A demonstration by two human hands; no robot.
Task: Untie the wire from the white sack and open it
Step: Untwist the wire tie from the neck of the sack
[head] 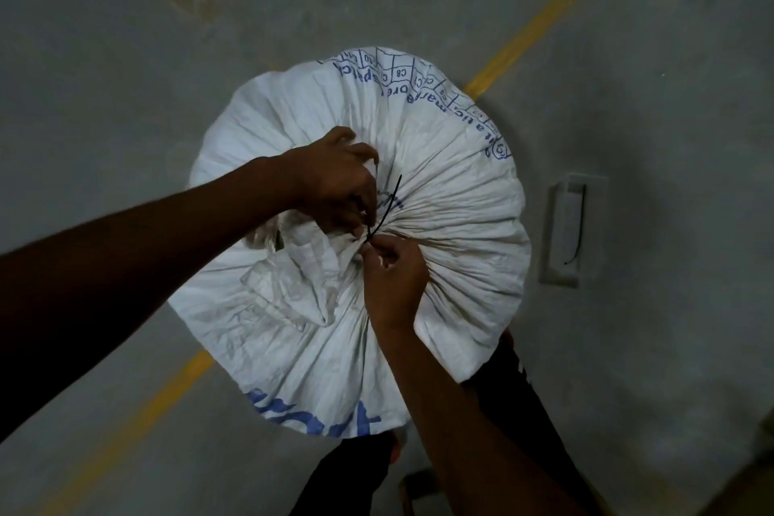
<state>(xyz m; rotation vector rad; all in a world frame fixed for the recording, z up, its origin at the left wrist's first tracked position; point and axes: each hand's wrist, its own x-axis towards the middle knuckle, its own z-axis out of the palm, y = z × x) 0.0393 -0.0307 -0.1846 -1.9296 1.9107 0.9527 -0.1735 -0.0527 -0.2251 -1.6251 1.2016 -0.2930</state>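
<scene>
A full white woven sack (452,189) with blue print stands upright on the floor, seen from above. Its mouth is gathered into a bunch near the middle, and the loose flap of the neck (293,276) folds down to the left. A thin black wire (387,205) is wound around the bunch, one end sticking up and away. My left hand (335,180) pinches the wire at the gathered neck from the left. From below, my right hand (393,276) pinches the wire at the knot with thumb and forefinger.
The grey concrete floor carries a yellow painted line (557,8) that runs diagonally under the sack. A pale rectangular fitting (567,230) lies on the floor to the right of the sack. My dark trouser legs (502,411) stand against the sack's near side.
</scene>
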